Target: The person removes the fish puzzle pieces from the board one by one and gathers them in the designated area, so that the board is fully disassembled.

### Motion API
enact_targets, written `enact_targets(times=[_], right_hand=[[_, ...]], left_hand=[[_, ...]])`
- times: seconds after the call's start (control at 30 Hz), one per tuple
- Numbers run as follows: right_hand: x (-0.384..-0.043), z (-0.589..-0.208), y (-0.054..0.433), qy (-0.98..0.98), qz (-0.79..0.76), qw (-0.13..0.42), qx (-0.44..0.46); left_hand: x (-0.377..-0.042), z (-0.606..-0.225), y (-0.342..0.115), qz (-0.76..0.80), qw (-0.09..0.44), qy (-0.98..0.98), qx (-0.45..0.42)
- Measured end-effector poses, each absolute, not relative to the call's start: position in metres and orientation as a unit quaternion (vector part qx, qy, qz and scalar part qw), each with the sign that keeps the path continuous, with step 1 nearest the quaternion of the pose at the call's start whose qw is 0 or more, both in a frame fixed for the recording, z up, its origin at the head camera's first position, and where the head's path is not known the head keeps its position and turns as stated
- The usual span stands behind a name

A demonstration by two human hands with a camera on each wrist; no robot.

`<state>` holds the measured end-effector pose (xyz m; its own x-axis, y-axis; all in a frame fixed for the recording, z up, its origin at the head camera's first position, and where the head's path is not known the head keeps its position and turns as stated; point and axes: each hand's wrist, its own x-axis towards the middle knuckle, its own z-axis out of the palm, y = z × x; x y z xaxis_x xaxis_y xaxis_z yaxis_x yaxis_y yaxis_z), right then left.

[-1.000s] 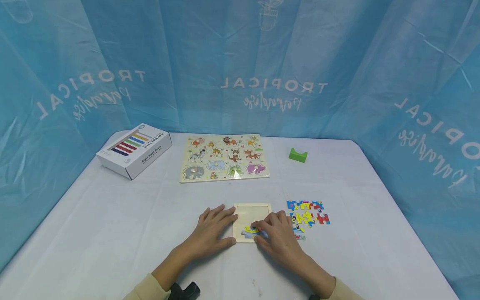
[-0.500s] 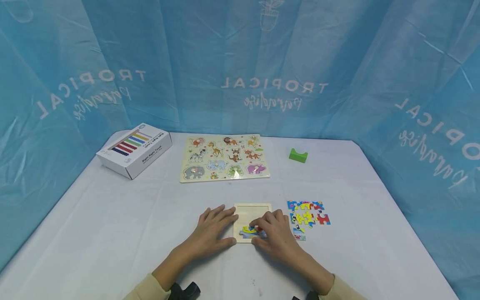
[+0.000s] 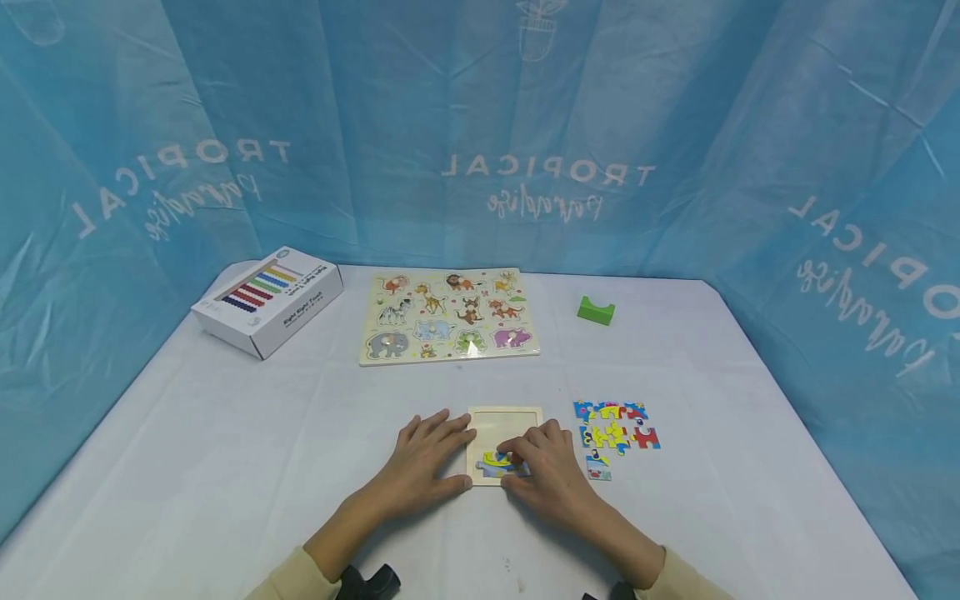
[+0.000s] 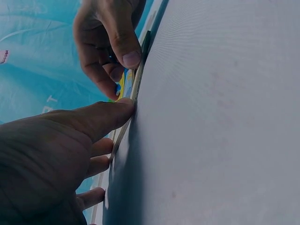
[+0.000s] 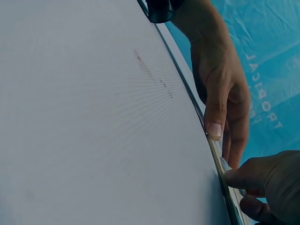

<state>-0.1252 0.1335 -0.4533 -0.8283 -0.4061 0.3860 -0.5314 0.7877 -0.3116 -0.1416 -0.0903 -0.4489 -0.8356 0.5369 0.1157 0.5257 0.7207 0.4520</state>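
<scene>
A small wooden puzzle tray (image 3: 491,428) lies in the middle of the table in the head view. At its left edge my left hand (image 3: 420,467) rests with extended fingers, thumb and fingertips touching the frame. Joined blue and yellow jigsaw pieces (image 3: 490,467) lie along the tray's near side. My right hand (image 3: 553,477) bends its fingers over their right end and holds a jigsaw piece mostly hidden beneath them. In the left wrist view the right thumb (image 4: 130,58) is at the tray's near edge. Just right of the tray lie several loose jigsaw pieces (image 3: 611,435).
Behind the tray sits an animal peg puzzle board (image 3: 450,318). A white box (image 3: 270,302) with a colourful picture stands at the back left, and a green notched block (image 3: 596,312) at the back right. Blue curtain (image 3: 480,125) surrounds the white table.
My right hand has shifted slightly left, and the joined jigsaw pieces have slid left along the tray with it. The left hand stays in place at the frame.
</scene>
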Motion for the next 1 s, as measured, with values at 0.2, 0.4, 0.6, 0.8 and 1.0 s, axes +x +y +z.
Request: enact_targets(times=[0.2, 0.4, 0.6, 0.8, 1.0], right_hand=[[-0.127, -0.454, 0.132, -0.929, 0.21, 0.168, 0.254], [-0.126, -0.454, 0.134, -0.931, 0.207, 0.174, 0.245], [-0.124, -0.453, 0.151, -0.936, 0.218, 0.161, 0.223], [-0.119, -0.452, 0.183, -0.93, 0.225, 0.191, 0.221], [-0.114, -0.448, 0.217, -0.937, 0.221, 0.189, 0.194]], left_hand=[[-0.141, -0.449, -0.09, 0.24, 0.012, 0.928, 0.286], [-0.141, -0.449, -0.091, 0.241, 0.015, 0.927, 0.287], [-0.141, -0.45, -0.091, 0.238, 0.011, 0.927, 0.288], [-0.141, -0.451, -0.091, 0.243, 0.008, 0.926, 0.288], [-0.141, -0.451, -0.09, 0.24, 0.007, 0.927, 0.288]])
